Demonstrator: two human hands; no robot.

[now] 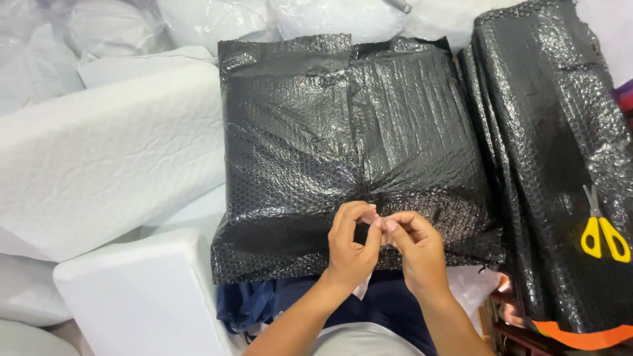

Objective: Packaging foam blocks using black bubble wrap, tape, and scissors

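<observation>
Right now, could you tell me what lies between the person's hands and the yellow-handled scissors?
In the head view, only black bubble wrap: the near right corner of the wrapped parcel under the hands, then the folded black bubble-wrap stack bearing the yellow-handled scissors.

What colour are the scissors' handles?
Yellow. The scissors lie on the black bubble-wrap stack at the right; the head view shows them.
</observation>
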